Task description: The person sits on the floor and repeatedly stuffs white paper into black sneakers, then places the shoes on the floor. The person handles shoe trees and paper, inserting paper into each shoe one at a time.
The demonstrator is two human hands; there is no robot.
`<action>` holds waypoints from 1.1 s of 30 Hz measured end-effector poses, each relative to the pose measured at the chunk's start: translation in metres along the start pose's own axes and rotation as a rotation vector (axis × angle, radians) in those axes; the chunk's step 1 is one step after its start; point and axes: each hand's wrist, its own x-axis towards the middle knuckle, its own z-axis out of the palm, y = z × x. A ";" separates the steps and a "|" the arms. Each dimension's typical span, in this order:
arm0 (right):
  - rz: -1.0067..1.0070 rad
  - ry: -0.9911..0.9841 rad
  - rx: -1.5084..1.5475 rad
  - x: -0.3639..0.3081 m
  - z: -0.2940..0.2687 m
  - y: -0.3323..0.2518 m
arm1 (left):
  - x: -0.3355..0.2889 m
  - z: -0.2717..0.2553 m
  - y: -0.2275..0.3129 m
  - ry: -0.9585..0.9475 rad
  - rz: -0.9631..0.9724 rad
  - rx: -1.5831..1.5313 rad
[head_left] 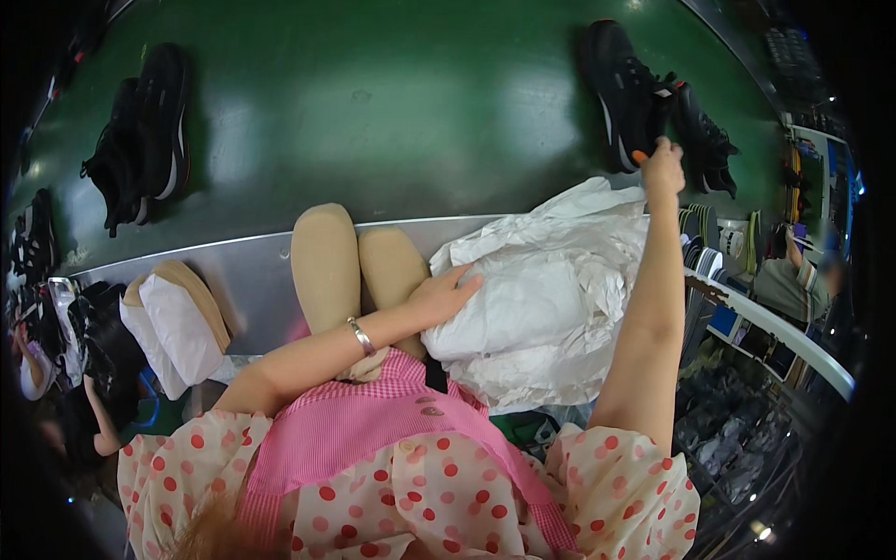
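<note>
My left hand (450, 297) lies with its fingers stretched out on a heap of crumpled white paper (546, 313). On the green surface at the far right, my right hand (663, 168) is closed at the heel end of a black sneaker (618, 89) with a pale sole edge. Something small and orange shows at its fingers. A second black sneaker (707, 140) lies just right of it. Two smooth tan rounded forms (325, 266) stand side by side left of the paper, partly behind my left forearm.
A pair of black sneakers (159, 121) lies at the left of the green surface (373, 103), with another dark shoe (35, 238) further left. White and tan rounded forms (177, 327) sit below the metal edge (252, 245). A curved rail (784, 331) runs at right. Other people are at both sides.
</note>
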 end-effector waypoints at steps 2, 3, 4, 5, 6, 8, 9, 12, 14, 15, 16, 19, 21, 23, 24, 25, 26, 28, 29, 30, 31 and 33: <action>-0.081 0.169 0.107 -0.024 -0.025 0.000 | 0.002 -0.003 -0.004 0.010 0.031 -0.020; -0.186 0.260 0.207 -0.035 -0.040 -0.004 | 0.004 -0.003 -0.003 0.023 0.053 -0.031; -0.311 0.315 0.342 -0.057 -0.062 -0.012 | 0.005 -0.003 -0.003 0.009 0.066 -0.081; -0.444 0.381 0.465 -0.080 -0.077 -0.017 | 0.005 -0.003 -0.004 -0.005 0.080 -0.129; -0.492 0.378 0.605 -0.106 -0.086 -0.021 | 0.008 -0.004 -0.005 -0.008 0.099 -0.174; -0.491 0.388 0.701 -0.169 -0.101 -0.021 | -0.002 -0.014 0.003 -0.038 0.131 -0.275; -0.428 0.341 0.790 -0.198 -0.104 -0.016 | -0.013 -0.018 0.012 -0.063 0.095 -0.448; -0.237 0.230 1.232 -0.259 -0.113 -0.014 | -0.037 -0.022 0.021 -0.064 0.048 -0.868; -0.144 0.175 1.505 -0.283 -0.119 -0.023 | -0.054 -0.023 0.014 0.149 0.136 -0.692; -0.166 0.210 1.410 -0.294 -0.119 -0.031 | -0.067 -0.022 0.015 0.251 0.174 -0.601; -0.190 0.242 1.316 -0.302 -0.117 -0.040 | -0.085 -0.018 0.019 0.376 0.191 -0.452; -0.164 0.068 1.483 -0.319 -0.119 -0.058 | -0.110 0.002 -0.016 0.496 0.253 -0.314; -0.049 -0.231 1.673 -0.328 -0.120 -0.066 | -0.142 0.015 -0.022 0.525 0.260 -0.377; 0.148 -0.605 1.759 -0.335 -0.121 -0.073 | -0.165 0.022 -0.040 0.561 0.213 -0.432; 0.046 -0.677 1.798 -0.334 -0.107 -0.077 | -0.171 0.024 -0.050 0.550 0.175 -0.509; 0.073 -0.793 1.845 -0.334 -0.107 -0.081 | -0.177 0.024 -0.055 0.524 0.179 -0.575; 0.094 -0.915 1.884 -0.332 -0.116 -0.086 | -0.182 0.025 -0.057 0.504 0.187 -0.647; 0.096 -1.076 1.930 -0.336 -0.120 -0.091 | -0.197 0.030 -0.054 0.484 0.168 -0.848; 0.032 -1.033 1.866 -0.335 -0.115 -0.093 | -0.202 0.032 -0.057 0.501 0.169 -0.856; -0.036 -0.989 1.801 -0.331 -0.105 -0.094 | -0.205 0.034 -0.060 0.520 0.173 -0.865; -0.101 -0.942 1.737 -0.329 -0.099 -0.095 | -0.208 0.035 -0.063 0.537 0.177 -0.873; -0.609 -0.288 1.524 -0.326 -0.123 -0.094 | -0.212 0.038 -0.060 0.571 0.224 -0.820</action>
